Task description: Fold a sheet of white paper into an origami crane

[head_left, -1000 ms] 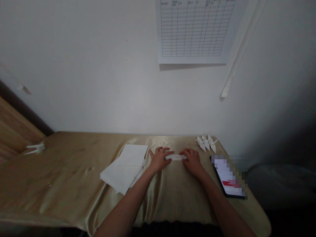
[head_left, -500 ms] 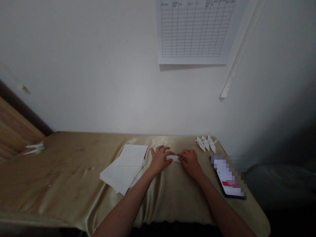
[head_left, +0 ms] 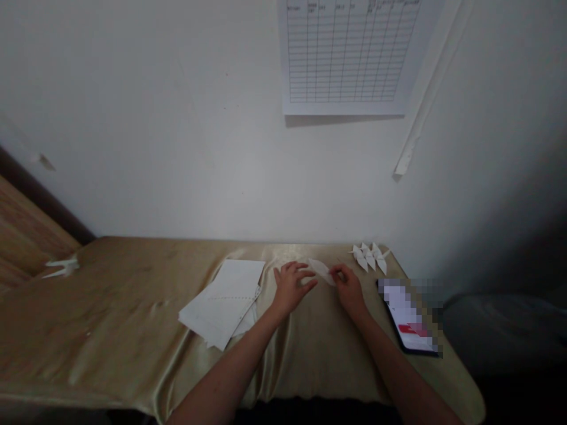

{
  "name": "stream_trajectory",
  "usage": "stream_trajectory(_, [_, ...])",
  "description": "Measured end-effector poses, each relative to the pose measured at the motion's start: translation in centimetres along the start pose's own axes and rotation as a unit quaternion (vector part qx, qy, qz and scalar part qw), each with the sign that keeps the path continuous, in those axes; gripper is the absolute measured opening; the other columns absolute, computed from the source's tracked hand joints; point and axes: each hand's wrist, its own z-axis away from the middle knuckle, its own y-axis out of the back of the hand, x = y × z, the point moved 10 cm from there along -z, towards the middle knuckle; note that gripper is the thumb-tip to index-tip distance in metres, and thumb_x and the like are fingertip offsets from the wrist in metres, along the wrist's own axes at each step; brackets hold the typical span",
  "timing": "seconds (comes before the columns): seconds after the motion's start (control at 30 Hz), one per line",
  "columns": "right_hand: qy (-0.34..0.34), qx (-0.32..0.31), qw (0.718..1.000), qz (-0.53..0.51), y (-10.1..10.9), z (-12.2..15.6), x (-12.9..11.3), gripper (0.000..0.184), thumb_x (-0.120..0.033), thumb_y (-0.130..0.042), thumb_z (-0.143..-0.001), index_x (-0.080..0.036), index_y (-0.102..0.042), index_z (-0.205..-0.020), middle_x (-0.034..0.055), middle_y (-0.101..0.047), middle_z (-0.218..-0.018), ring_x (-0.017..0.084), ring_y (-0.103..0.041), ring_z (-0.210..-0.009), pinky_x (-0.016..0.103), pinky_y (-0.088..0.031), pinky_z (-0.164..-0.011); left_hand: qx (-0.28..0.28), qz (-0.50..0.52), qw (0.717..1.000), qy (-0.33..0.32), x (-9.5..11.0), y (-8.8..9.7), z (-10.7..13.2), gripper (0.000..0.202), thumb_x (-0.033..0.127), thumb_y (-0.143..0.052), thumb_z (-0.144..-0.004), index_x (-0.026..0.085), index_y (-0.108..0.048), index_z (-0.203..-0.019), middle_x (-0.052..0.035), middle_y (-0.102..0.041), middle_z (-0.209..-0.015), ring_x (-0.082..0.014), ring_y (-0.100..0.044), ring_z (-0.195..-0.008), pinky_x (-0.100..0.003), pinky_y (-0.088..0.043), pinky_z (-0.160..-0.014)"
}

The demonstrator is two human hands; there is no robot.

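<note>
A small piece of white paper (head_left: 319, 269) tilts up between my hands, blurred by motion. My right hand (head_left: 349, 290) pinches its right edge between thumb and fingers. To the left, my left hand (head_left: 292, 285) has its fingers spread, with the fingertips close to the paper's left side; it holds nothing that I can see. Several white folded paper cranes (head_left: 368, 258) stand in a close row beyond my right hand. Left of my left hand lies a loose stack of white paper sheets (head_left: 224, 298).
A phone (head_left: 408, 321) with a lit screen lies by the table's right edge. Another white folded paper piece (head_left: 62, 267) rests at the far left of the gold tablecloth (head_left: 133, 307). A printed chart (head_left: 343, 59) hangs on the wall behind.
The paper, held flat by both hands before, is now lifted and turned in my right hand. My left fingers have let go of it and spread.
</note>
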Motion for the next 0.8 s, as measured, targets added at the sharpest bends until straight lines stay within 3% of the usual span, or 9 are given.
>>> stream_trajectory(0.17, [0.022, -0.034, 0.999, 0.012, -1.3, 0.7, -0.7, 0.020, -0.034, -0.049, -0.085, -0.023, -0.066, -0.082, 0.0050, -0.068, -0.090, 0.024, -0.058, -0.096, 0.040, -0.044, -0.092, 0.012, 0.054, 0.998, 0.011, 0.5, -0.5, 0.1, 0.011, 0.033, -0.077, -0.081, 0.033, -0.079, -0.092, -0.0015, -0.068, -0.122, -0.0258, -0.049, -0.127, -0.054, -0.025, -0.115])
stream_trajectory(0.33, [0.106, -0.063, 0.989, 0.075, -2.1, 1.1, -2.6, 0.018, -0.032, -0.054, -0.086, -0.024, -0.066, -0.096, 0.0071, -0.069, -0.103, 0.025, -0.056, -0.108, 0.044, -0.041, -0.101, 0.057, 0.067, 0.995, 0.042, -0.6, 0.0, -0.1, 0.003, 0.026, -0.077, -0.078, 0.025, -0.077, -0.076, -0.0034, -0.069, -0.119, -0.0256, -0.055, -0.120, -0.050, -0.034, -0.110])
stream_trajectory(0.47, [0.167, -0.079, 0.973, 0.138, -2.7, 1.6, -4.0, 0.016, -0.033, -0.058, -0.086, -0.025, -0.067, -0.096, 0.0050, -0.070, -0.109, 0.024, -0.057, -0.113, 0.051, -0.027, -0.113, 0.070, 0.074, 0.994, 0.039, -0.7, 0.2, -0.2, 0.003, 0.025, -0.077, -0.077, 0.024, -0.077, -0.074, -0.0035, -0.071, -0.116, -0.0251, -0.058, -0.117, -0.046, -0.039, -0.107])
stream_trajectory(0.57, [0.157, -0.073, 0.975, 0.142, -2.7, 1.6, -3.8, 0.016, -0.035, -0.058, -0.089, -0.026, -0.069, -0.097, 0.0037, -0.072, -0.107, 0.024, -0.058, -0.113, 0.055, -0.021, -0.115, 0.072, 0.083, 0.994, 0.029, -0.5, 0.3, -0.2, 0.004, 0.026, -0.076, -0.079, 0.024, -0.078, -0.076, -0.0038, -0.071, -0.116, -0.0243, -0.059, -0.116, -0.044, -0.041, -0.106])
stream_trajectory(0.8, [0.096, -0.056, 0.993, 0.031, -2.2, 1.0, -2.7, 0.017, -0.039, -0.062, -0.087, -0.026, -0.072, -0.091, 0.0071, -0.072, -0.101, 0.026, -0.057, -0.114, 0.046, -0.042, -0.103, 0.080, 0.103, 0.991, 0.004, 0.4, 0.7, -0.1, 0.003, 0.023, -0.077, -0.078, 0.025, -0.078, -0.080, -0.0031, -0.069, -0.123, -0.0230, -0.057, -0.120, -0.043, -0.041, -0.109])
